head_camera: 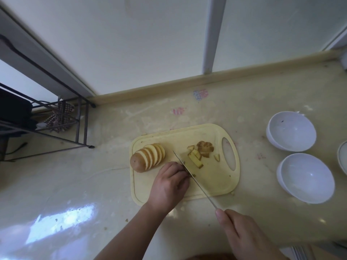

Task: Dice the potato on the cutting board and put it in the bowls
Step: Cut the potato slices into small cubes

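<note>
My right hand (242, 235) grips the knife (191, 177) while my left hand (170, 182), fingers curled, seemingly pins a slice on the cutting board (216, 184); next, crosscuts, with the sliced potato (148, 156) waiting at ten o'clock.

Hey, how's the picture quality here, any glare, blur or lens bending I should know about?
Head view: bright window glare on the countertop at lower left; wide-angle bending curves the wall edges and window frame; the image is soft overall, so the cut potato pieces lack detail; the knife blade stays readable; the white bowls carry small highlights.
</note>
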`<state>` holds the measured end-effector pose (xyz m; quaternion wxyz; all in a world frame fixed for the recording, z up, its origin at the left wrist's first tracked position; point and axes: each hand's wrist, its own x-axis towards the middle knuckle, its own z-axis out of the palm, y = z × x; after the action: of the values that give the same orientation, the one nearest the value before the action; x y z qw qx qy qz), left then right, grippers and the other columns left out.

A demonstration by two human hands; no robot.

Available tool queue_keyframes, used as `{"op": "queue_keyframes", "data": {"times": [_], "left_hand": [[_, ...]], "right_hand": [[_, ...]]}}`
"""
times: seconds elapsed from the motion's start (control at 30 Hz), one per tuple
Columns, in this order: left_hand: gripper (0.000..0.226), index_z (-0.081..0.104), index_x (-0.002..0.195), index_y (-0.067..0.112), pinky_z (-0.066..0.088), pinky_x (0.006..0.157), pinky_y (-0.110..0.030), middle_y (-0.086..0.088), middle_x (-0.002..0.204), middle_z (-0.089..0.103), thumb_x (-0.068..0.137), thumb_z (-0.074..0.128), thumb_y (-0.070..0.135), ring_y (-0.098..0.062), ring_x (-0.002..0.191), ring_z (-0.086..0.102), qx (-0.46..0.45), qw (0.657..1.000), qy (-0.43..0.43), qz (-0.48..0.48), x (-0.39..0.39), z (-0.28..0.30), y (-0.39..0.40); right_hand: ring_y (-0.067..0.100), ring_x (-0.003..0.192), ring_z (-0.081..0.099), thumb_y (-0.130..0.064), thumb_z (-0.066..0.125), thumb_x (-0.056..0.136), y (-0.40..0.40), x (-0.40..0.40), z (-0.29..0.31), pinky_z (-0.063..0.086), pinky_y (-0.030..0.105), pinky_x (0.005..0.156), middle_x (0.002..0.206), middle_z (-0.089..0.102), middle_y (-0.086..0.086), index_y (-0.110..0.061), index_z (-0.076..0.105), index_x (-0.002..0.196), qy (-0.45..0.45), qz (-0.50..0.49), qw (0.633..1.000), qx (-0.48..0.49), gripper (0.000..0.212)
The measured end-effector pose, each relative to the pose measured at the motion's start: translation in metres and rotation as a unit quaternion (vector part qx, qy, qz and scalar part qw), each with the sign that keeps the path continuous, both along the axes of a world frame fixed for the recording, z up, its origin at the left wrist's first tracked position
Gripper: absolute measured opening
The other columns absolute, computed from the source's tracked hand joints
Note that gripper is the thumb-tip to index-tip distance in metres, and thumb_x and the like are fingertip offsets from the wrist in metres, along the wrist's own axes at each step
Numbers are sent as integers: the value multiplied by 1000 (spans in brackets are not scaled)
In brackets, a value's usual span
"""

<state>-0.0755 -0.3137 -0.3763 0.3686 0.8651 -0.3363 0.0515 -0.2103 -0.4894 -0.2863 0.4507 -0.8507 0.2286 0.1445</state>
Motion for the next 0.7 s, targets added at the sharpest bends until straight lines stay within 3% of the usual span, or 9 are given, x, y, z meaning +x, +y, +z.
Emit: {"op": "queue_keyframes", "data": {"times": [0.1,0.13,0.2,0.23,0.33,0.47,0.57,0.63,0.7], "left_hand": [[11,78,90,6,54,79,-35,-3,96,71,81,81,3,-22,91,67,-9,1000,4,0,0,1,-1],[10,78,90,6,55,79,-35,-3,97,72,81,81,3,-21,91,67,-13,1000,6,-1,0,1,-1],[9,78,90,6,55,79,-34,-4,98,71,81,80,3,-20,92,67,-16,1000,11,-1,0,2,-1],[9,78,89,6,55,79,-33,-4,97,71,81,81,3,-19,91,66,-12,1000,12,0,0,2,-1],[9,77,87,7,55,78,-31,-4,94,69,80,82,5,-18,90,64,4,1000,20,-1,-1,3,0],[9,77,89,7,54,79,-30,-4,96,68,81,82,7,-17,92,63,20,999,34,-4,2,6,2],[9,75,93,7,54,83,-27,-3,100,67,84,78,7,-17,96,63,6,999,47,5,-2,11,6],[10,72,94,5,52,83,-23,-3,101,64,86,67,2,-16,95,61,-17,998,51,31,-9,15,13],[15,67,87,4,51,75,-21,-2,96,61,82,54,-1,-13,88,59,-37,995,60,77,-16,16,23]], "right_hand": [[2,74,61,-97,-8,59,1,-1,0,40,26,70,57,56,-1,-22,58,73,67,25,997,-21,101],[7,75,61,-97,-9,62,1,1,-3,40,25,68,55,57,-6,-27,52,67,36,35,998,-40,93],[10,68,58,-85,0,82,2,10,-10,39,21,62,46,52,-18,-34,42,60,-20,47,995,-85,70],[8,62,57,-75,8,88,3,18,-8,39,21,61,49,54,-17,-31,47,62,-3,40,998,-53,65],[1,64,60,-57,24,96,1,28,-8,43,22,66,71,67,-1,-16,61,75,43,37,998,14,59],[12,65,60,-60,28,92,-7,25,-5,45,32,71,63,62,3,-15,55,68,34,39,998,26,58],[6,60,56,-71,29,83,-12,18,-1,45,24,67,56,61,-8,-19,49,62,64,35,997,31,60],[3,59,57,-64,38,92,-15,11,3,45,21,67,56,62,-16,-23,46,64,73,42,996,20,51],[4,59,56,-61,39,96,-18,1,4,44,19,65,58,62,-9,-30,42,69,83,82,993,-20,42]]}}
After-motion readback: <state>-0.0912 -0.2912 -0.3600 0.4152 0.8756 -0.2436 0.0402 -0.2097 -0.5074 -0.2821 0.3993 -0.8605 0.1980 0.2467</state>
